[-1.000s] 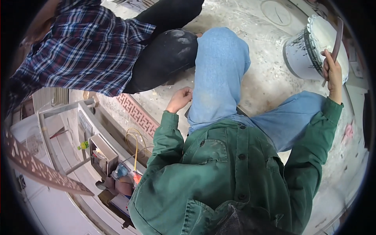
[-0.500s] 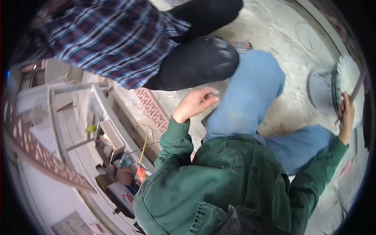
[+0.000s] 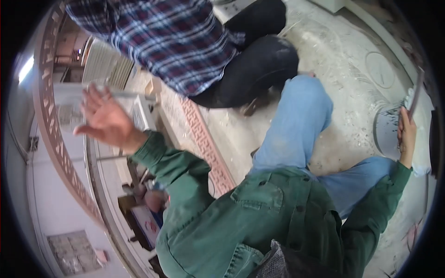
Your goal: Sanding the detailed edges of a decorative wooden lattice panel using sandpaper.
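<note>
At three o'clock of the view, the right hand (image 3: pixel 407 134) closes its grip around a long thin stick (image 3: pixel 416 95), fingers wrapped about its lower end; the stick rises toward two o'clock, just over the open mouth of a pale bucket (image 3: pixel 387 129) that stands on the floor (image 3: pixel 343 60). The hand sits at the bucket's rim, on its right side, and a white mass clings near the stick's upper part. Whether the stick's tip touches the bucket's contents cannot be told.

At nine o'clock the left hand (image 3: pixel 107 121) is raised with its grip spread wide, palm showing and fingers apart, holding nothing. It hangs in front of a white framed structure (image 3: pixel 92 92) and does not clearly touch it. Both arms wear green jacket sleeves (image 3: pixel 176 167), and the person's legs in blue jeans (image 3: pixel 296 125) fold between the two hands.

Just past the left hand, toward six o'clock, a strip of red patterned trim (image 3: pixel 206 148) runs across the pale, dusty floor. At twelve o'clock another person in a plaid shirt (image 3: pixel 176 41) and dark trousers (image 3: pixel 255 69) crouches close to the jeans, well apart from the bucket.
</note>
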`<state>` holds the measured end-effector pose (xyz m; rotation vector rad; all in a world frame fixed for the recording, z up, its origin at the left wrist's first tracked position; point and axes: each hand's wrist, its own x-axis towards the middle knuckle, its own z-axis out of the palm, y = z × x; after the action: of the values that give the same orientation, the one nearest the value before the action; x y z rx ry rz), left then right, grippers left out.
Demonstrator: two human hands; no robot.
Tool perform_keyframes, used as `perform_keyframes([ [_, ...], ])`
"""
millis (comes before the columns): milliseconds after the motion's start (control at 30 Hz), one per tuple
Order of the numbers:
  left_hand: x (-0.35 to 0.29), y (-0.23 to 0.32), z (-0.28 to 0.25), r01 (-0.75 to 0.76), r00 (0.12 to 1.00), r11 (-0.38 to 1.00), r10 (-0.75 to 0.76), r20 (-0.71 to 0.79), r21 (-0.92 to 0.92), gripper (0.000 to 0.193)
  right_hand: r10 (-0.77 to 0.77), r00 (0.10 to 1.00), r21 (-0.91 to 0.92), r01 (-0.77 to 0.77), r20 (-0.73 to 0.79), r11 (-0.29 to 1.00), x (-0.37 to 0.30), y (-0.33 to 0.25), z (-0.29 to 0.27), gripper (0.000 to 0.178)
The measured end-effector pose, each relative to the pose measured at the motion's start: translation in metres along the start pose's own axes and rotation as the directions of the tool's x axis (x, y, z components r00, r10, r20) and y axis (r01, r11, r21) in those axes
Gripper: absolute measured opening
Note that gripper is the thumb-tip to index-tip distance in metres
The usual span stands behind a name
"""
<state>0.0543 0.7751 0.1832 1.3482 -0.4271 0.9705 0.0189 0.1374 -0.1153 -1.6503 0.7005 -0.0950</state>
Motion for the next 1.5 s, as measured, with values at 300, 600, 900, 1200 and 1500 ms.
perform_keyframes([
  [300,0.005,0.100,0.074,-0.501,0.860,0.839,0.510,0.015,0.212,0.112,-0.125,0.992,0.150,0.123,0.003,0.981,-0.027,0.009,-0.008,0.025],
  [600,0.131,0.191,0.108,-0.776,0.617,0.588,0.782,0.087,0.228,0.065,-0.205,0.978,0.195,0.208,-0.034,0.959,-0.083,-0.025,-0.032,0.025],
  [900,0.198,0.178,0.274,-0.879,0.375,0.474,0.749,0.547,-0.047,0.039,-0.198,0.973,0.210,0.221,-0.122,0.953,-0.123,-0.048,-0.063,0.024],
  [1200,0.008,0.153,0.430,-0.274,0.474,0.954,0.243,0.846,-0.121,0.038,-0.176,0.960,0.343,0.244,-0.218,0.907,-0.167,-0.029,-0.099,0.023],
  [1500,-0.100,0.014,0.525,-0.323,0.219,0.922,0.293,0.931,-0.214,0.031,-0.110,0.924,0.406,0.265,-0.366,0.875,-0.217,0.005,-0.135,0.022],
])
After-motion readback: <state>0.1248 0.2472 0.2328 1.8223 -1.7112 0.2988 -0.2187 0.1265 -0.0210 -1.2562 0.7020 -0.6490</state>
